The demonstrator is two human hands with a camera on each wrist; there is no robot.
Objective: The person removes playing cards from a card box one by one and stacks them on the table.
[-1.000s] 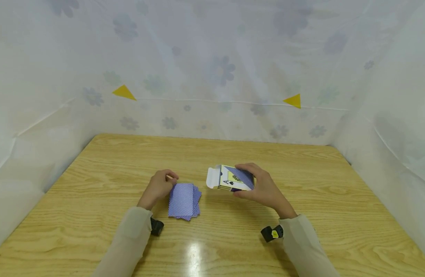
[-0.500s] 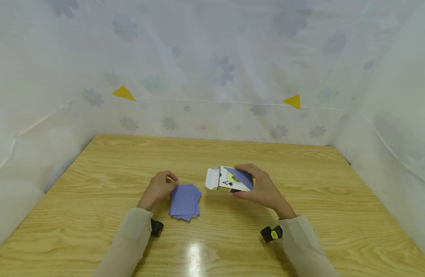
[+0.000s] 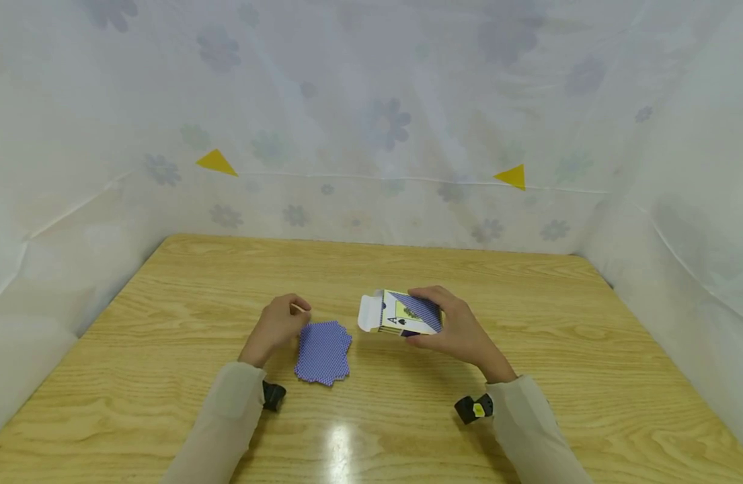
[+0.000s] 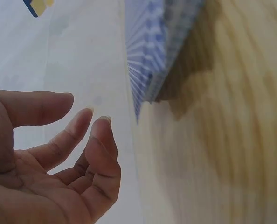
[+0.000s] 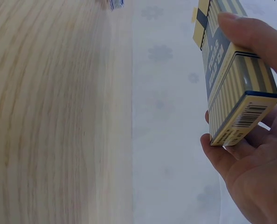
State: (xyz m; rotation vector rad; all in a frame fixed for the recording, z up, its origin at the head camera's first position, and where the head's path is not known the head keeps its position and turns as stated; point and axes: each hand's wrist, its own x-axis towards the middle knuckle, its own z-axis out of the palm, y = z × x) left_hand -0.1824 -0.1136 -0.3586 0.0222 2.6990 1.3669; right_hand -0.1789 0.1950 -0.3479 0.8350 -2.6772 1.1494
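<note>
In the head view a pile of blue-patterned playing cards lies face down on the wooden table, its edges unevenly fanned. My left hand is at the pile's far left corner. Seen from the left wrist, this hand has its thumb apart from loosely bent fingers, with nothing between them and the cards a little away. My right hand grips a playing card box printed with an ace of spades, its white flap hanging out to the left. The right wrist view shows the box's striped side and barcode end.
The wooden table reaches back to a white flower-patterned curtain, with more sheeting along both sides. Two yellow triangles mark the curtain. Each wrist wears a small black camera.
The top card has slid right, more squarely onto the pile. My left hand has drawn slightly up from the pile's corner. The box in my right hand has drifted a touch left.
</note>
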